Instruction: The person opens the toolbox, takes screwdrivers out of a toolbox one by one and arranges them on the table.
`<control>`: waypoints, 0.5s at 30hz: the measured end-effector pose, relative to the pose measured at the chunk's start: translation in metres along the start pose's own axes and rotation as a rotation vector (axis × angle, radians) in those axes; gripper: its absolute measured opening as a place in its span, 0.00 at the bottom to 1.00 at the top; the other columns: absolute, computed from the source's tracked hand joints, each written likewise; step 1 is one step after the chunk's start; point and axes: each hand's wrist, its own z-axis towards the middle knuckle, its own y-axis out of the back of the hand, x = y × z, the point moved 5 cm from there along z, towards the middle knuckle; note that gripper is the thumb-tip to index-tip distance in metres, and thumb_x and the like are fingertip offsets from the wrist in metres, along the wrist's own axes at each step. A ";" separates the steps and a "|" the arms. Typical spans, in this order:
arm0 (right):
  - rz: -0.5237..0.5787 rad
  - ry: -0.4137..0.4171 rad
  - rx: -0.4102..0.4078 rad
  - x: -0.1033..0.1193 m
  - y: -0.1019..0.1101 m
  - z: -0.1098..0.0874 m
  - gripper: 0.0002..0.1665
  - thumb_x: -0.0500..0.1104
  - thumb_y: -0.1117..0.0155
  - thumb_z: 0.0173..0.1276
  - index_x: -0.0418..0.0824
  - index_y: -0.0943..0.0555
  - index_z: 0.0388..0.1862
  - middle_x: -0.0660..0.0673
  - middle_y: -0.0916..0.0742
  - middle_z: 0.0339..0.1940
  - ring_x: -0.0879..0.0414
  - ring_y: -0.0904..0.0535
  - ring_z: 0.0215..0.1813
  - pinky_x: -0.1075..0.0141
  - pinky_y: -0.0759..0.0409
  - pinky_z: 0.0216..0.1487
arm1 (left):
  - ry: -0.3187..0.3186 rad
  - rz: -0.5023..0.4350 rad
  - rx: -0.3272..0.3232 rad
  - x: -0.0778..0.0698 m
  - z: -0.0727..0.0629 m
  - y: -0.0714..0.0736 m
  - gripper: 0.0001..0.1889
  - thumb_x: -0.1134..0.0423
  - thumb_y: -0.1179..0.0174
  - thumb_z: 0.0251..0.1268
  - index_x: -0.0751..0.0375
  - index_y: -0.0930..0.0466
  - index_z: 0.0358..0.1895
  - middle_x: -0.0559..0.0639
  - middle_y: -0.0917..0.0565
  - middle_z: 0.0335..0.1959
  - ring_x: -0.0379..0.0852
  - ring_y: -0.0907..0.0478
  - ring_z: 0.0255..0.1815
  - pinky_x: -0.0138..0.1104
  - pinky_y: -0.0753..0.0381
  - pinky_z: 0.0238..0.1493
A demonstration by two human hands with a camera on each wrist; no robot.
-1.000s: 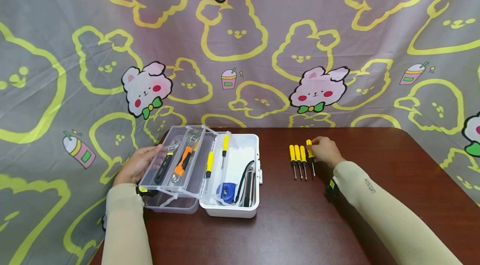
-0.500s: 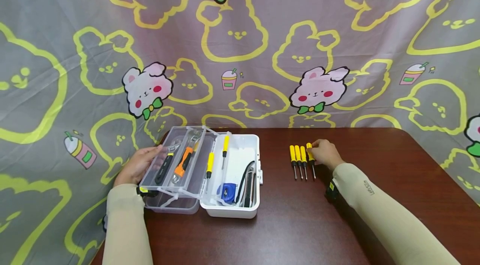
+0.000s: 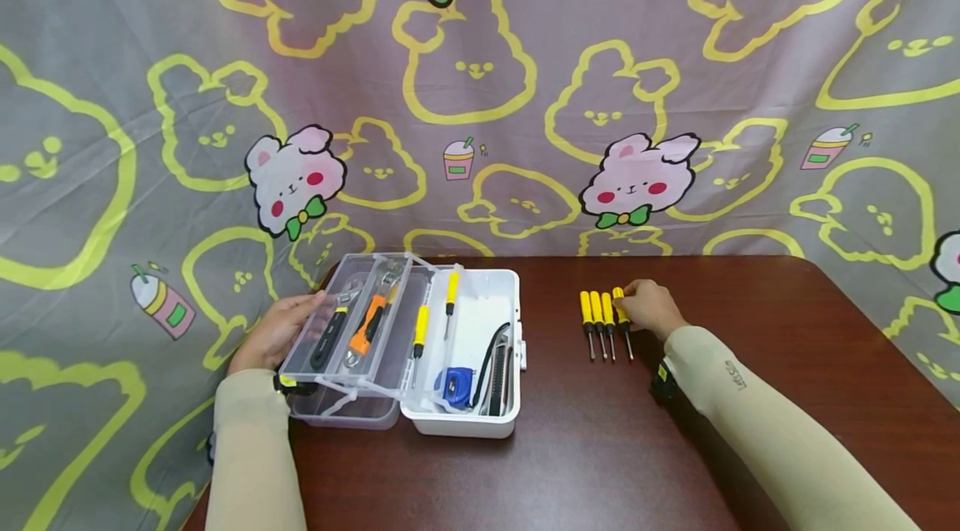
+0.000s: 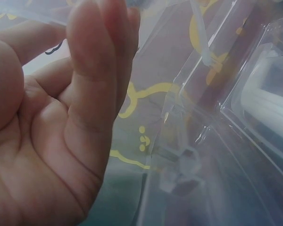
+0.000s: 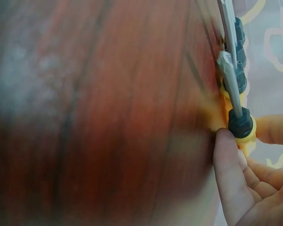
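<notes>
My left hand [image 3: 276,331] grips the outer left edge of a clear plastic tray [image 3: 302,358], the raised tier of a white toolbox [image 3: 463,426] that stands open. In the left wrist view its thumb and fingers [image 4: 92,70] reach up to clear plastic at the top. Over on the right, my right hand [image 3: 654,308] pinches the yellow handle of a screwdriver [image 3: 619,299] between thumb and fingers. Its black collar and metal shaft [image 5: 232,89] show in the right wrist view. Several matching screwdrivers [image 3: 596,310] lie side by side just left of it.
The tray holds an adjustable wrench [image 3: 330,339] with a black handle and an orange-handled tool [image 3: 367,324]. Two yellow screwdrivers [image 3: 420,331] lie in the toolbox's clear inner tier. A blue tape measure [image 3: 457,387] and a utility knife [image 3: 496,379] sit below. Patterned cloth [image 3: 510,97] hangs behind the table.
My right hand has shifted very slightly down at the screwdriver, whose top now leans a little left toward the row. The left hand stays on the tray.
</notes>
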 end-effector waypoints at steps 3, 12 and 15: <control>-0.016 0.005 0.004 0.000 0.000 0.000 0.29 0.44 0.40 0.72 0.23 0.30 0.62 0.32 0.18 0.46 0.47 0.18 0.39 0.60 0.16 0.31 | -0.004 0.004 0.005 0.000 0.000 -0.001 0.34 0.42 0.45 0.69 0.70 0.29 0.64 0.47 0.20 0.39 0.41 0.22 0.37 0.34 0.18 0.38; -0.071 0.000 0.006 0.003 0.002 -0.002 0.30 0.45 0.40 0.72 0.24 0.29 0.63 0.32 0.18 0.48 0.47 0.18 0.39 0.61 0.16 0.31 | 0.015 0.025 0.010 -0.003 0.001 -0.001 0.33 0.47 0.49 0.74 0.74 0.34 0.67 0.48 0.21 0.41 0.41 0.22 0.39 0.35 0.19 0.40; -0.080 -0.007 0.010 0.002 0.002 -0.001 0.30 0.46 0.40 0.72 0.24 0.29 0.63 0.31 0.19 0.50 0.46 0.18 0.40 0.61 0.16 0.31 | 0.013 0.017 0.011 -0.002 0.001 -0.001 0.33 0.47 0.48 0.74 0.74 0.33 0.67 0.47 0.20 0.41 0.41 0.22 0.39 0.35 0.19 0.40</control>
